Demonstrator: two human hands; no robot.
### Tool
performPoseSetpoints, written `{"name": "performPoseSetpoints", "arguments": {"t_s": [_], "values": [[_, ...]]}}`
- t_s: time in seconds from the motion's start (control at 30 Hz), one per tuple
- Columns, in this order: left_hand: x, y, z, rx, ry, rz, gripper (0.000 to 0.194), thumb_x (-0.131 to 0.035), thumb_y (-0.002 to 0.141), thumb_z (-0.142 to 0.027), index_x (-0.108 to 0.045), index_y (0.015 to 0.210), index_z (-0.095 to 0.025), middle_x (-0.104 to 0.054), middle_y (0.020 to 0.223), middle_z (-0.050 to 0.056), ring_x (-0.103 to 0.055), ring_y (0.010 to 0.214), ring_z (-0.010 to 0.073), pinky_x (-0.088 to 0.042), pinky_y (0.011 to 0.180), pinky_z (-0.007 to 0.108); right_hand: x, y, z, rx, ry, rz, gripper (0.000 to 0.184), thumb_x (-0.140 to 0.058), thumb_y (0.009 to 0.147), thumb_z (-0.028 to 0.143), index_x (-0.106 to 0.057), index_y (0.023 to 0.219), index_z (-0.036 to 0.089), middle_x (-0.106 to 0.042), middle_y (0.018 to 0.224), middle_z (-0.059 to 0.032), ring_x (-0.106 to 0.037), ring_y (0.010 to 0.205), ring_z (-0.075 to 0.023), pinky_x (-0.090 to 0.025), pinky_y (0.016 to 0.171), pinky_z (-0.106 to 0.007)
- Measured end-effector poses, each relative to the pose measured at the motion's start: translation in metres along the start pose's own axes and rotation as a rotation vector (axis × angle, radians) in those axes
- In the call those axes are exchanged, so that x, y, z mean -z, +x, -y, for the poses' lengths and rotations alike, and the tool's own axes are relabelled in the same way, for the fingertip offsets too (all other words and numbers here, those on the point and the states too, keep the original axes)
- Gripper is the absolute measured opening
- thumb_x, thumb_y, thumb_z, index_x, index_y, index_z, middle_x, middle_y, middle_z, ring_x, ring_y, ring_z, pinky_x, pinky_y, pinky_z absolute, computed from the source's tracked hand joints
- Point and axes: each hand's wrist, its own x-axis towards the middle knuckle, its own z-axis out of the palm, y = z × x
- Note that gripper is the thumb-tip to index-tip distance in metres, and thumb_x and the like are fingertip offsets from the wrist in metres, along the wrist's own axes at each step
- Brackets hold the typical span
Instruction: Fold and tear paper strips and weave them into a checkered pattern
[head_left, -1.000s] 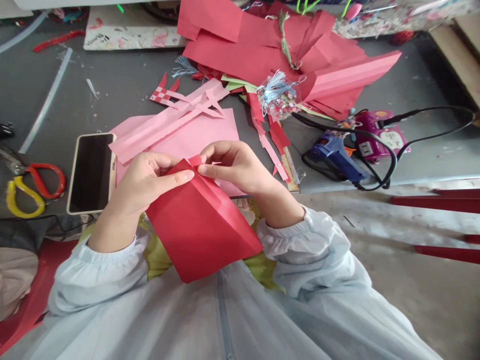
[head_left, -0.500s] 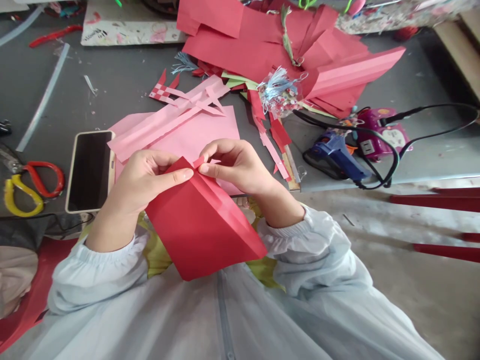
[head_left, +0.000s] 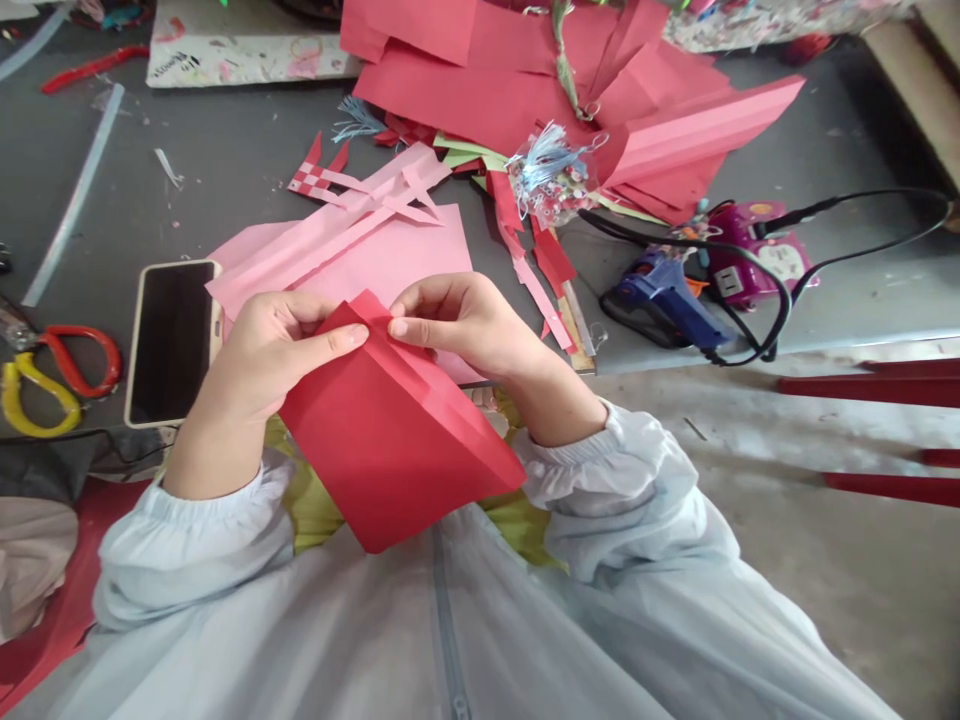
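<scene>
Two hands (head_left: 349, 335) on one folded red sheet (head_left: 397, 430)

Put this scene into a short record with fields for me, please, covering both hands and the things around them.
Left hand: pinches the red sheet, thumb on top
Right hand: pinches the red sheet, thumb on top
Fold: along the right side of the red sheet
Surface beyond: grey table
Just beyond hands: pink paper
To the left: phone, scissors
To the right: blue glue gun
Far side: red paper, blue tassel
</scene>
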Motion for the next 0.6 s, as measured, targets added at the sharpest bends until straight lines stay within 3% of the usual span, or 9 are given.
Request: {"name": "performPoseSetpoints", "arguments": {"t_s": [0.13,0.33,0.6], "values": [[0.000,0.003,0.001,-0.004,-0.058,0.019,0.014,-0.086,0.069,-0.029,-0.079,0.076,-0.019,-0.077,0.071,0.004,-0.066,0.060,0.0156,-0.051,0.051,0.026,0.002,-0.001,0.006,-0.067,-0.021,0.012,0.039,-0.092,0.064,0.042,-0.069,0.076,0.013,-0.060,0.061,0.0034,-0.047,0.052,-0.0058,-0.036,0.043,-0.018],[0.005,0.006,0.002,-0.008,-0.073,-0.044,0.013,-0.091,0.066,-0.027,-0.079,0.071,-0.022,-0.077,0.068,-0.001,-0.062,0.055,0.0110,-0.051,0.051,0.024,0.008,-0.003,0.016,-0.126,-0.105,0.116,0.037,-0.089,0.068,0.042,-0.069,0.078,0.012,-0.062,0.060,0.0021,-0.051,0.050,-0.0070,-0.041,0.043,-0.019],[0.009,0.006,0.001,0.030,-0.032,-0.138,0.015,-0.091,0.066,-0.028,-0.078,0.071,-0.022,-0.075,0.066,-0.002,-0.061,0.056,0.0104,-0.050,0.052,0.023,0.013,-0.006,0.024,-0.153,-0.130,0.144,0.017,-0.078,0.080,0.021,-0.064,0.082,0.012,-0.056,0.050,0.0078,-0.047,0.039,-0.0039,-0.036,0.034,-0.015]]}}
